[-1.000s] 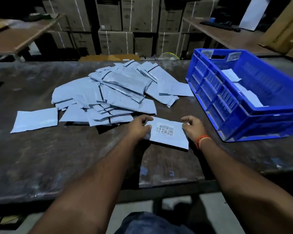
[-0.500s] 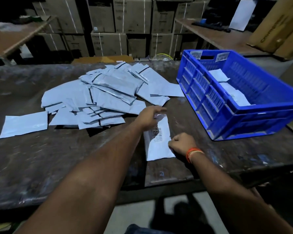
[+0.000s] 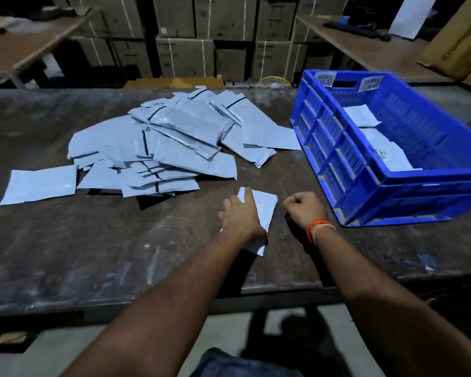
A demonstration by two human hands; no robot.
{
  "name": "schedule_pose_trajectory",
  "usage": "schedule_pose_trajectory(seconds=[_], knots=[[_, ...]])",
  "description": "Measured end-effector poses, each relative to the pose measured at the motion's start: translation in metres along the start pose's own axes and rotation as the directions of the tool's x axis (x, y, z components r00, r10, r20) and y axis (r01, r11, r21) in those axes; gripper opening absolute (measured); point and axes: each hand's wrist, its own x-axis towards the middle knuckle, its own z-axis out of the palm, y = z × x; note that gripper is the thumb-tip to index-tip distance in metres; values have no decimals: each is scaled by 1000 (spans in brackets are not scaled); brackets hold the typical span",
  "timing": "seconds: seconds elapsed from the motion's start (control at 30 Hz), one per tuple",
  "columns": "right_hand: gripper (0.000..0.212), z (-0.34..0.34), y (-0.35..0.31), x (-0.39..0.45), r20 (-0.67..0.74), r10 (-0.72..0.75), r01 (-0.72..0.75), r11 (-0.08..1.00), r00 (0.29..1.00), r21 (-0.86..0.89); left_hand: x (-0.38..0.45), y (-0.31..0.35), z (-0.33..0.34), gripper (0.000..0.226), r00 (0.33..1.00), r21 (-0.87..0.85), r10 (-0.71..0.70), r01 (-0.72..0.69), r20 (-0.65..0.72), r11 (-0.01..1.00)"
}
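— Where is the packet lying?

— The packet [image 3: 267, 210] is lying flat on the tabletop [image 3: 93, 254], towards the near edge and a little right of the middle, with its long side running near to far.

— And what are the hands doing?

— The left hand [image 3: 241, 217] is resting on the packet's left half, fingers stretched out straight and pressing down, with one fingertip reaching its far corner. The right hand [image 3: 303, 209] is sitting just right of the packet, curled into a fist with nothing showing inside. I cannot tell whether it is touching the edge. An orange wristband [image 3: 320, 228] is circling that wrist.

— What is lying around it?

— Farther off and to the left, a pile of mailers [image 3: 174, 148] is spreading over the tabletop, with a lone mailer [image 3: 38, 183] lying apart at its left. On the right, a blue crate [image 3: 392, 197] is standing at an angle, holding a few white pouches [image 3: 365, 118]. Cardboard boxes [image 3: 185, 53] are standing stacked beyond the far edge.
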Motion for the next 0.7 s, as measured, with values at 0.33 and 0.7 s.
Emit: schedule_pose_trajectory(seconds=[0.33, 0.7], knots=[[23, 10, 26, 14, -75, -227, 223, 973, 971, -62, 23, -48, 4, 81, 917, -186, 380, -398, -126, 898], [70, 54, 25, -18, 178, -453, 480, 741, 874, -471, 12, -44, 36, 54, 922, 61, 285, -279, -262, 958]])
